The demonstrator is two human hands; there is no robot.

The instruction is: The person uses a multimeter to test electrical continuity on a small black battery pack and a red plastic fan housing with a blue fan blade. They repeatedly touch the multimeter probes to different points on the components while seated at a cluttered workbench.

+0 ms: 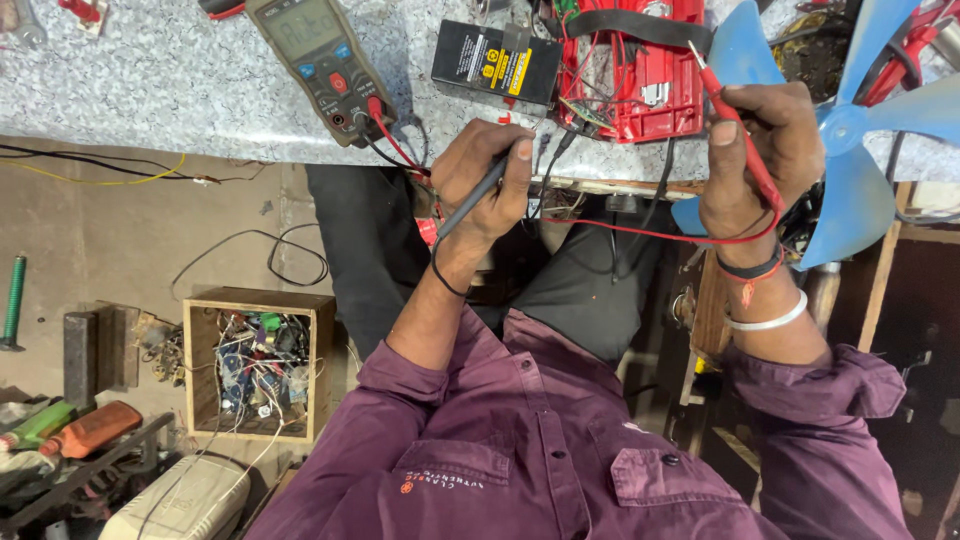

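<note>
Left hand (485, 185) curled around black probe (478, 197), thumb and forefinger pinching shaft, tip aimed toward tabletop (180, 80) edge near black battery (497, 62). Left forearm angled up from purple sleeve, wrist bent. Right hand (755, 160) pinching red probe (728, 120) between thumb and fingers, tip pointing into red open casing (630, 70) with wiring. Right wrist wears bands, forearm near vertical. Multimeter (320, 60) lies on tabletop, leads plugged in. Blue fan blade (850, 150) beside right hand.
</note>
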